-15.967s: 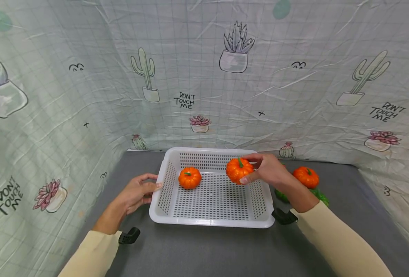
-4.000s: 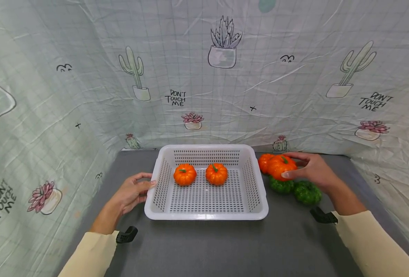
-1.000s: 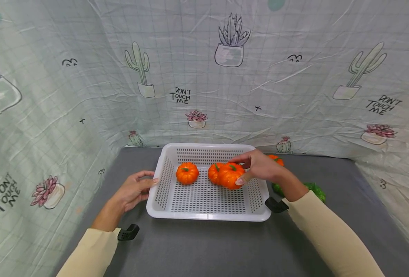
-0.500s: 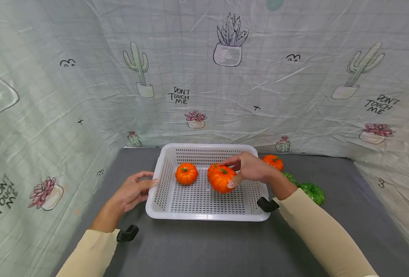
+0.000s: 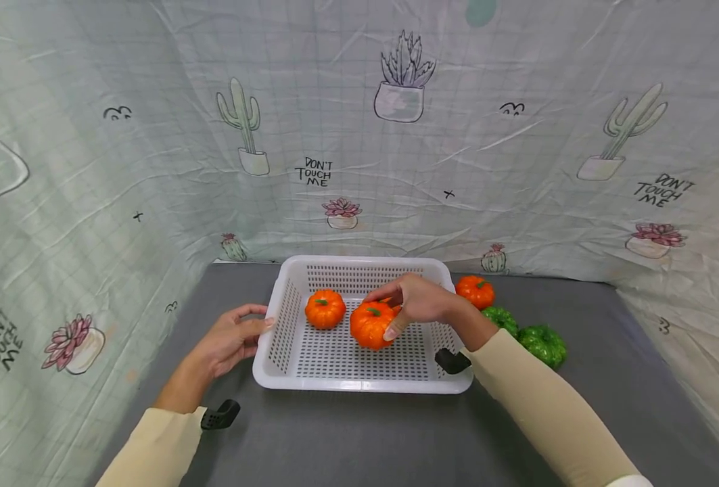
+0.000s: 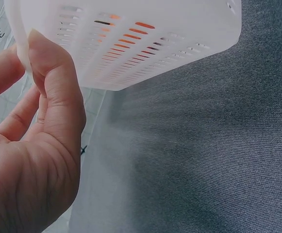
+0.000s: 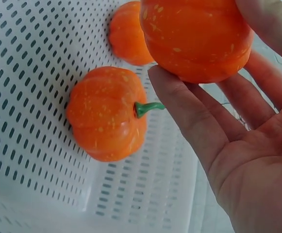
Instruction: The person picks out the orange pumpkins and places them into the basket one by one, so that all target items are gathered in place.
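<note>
Basket stands on table; fingers of left hand pinch its left rim, presumably steadying it. Fingers of right hand pinch orange pumpkin over basket, from side, apparently leaving underside free. Orange count four: one pinched, two others inside basket, fourth right of it. Green pumpkins: two, right of basket.

Cream and black
We see a plain cream left sleeve toward eight o'clock, a cream right sleeve toward four, a curved black left wristpiece and a black right wristpiece.
</note>
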### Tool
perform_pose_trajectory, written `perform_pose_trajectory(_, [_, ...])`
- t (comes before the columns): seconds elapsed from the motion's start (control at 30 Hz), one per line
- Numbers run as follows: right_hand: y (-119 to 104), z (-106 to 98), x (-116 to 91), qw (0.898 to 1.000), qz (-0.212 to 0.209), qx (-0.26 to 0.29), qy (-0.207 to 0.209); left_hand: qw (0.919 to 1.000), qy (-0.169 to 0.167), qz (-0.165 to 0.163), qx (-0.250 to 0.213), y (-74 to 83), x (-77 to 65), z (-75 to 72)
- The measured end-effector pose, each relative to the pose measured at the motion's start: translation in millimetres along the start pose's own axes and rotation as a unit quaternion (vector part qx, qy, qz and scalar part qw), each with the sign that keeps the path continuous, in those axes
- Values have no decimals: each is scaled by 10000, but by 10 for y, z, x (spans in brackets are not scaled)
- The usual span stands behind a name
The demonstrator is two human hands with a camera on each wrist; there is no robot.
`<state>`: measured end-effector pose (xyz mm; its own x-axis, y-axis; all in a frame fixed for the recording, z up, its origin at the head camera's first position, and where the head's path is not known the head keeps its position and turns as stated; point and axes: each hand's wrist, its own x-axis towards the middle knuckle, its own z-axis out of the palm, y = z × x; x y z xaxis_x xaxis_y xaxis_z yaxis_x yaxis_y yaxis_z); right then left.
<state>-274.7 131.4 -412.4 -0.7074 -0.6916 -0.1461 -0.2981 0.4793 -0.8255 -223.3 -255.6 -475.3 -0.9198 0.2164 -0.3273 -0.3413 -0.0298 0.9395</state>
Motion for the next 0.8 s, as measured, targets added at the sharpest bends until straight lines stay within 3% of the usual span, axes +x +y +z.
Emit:
perform_pose_trajectory(0.43, [-1,126,211,9992,-226,-86,-317,10000,17,-7,2,-4,2,5])
perform_pose_trajectory(0.8, [7,227,368,9990,-201,-185,-352,10000,35,39,74,-6,-3,1])
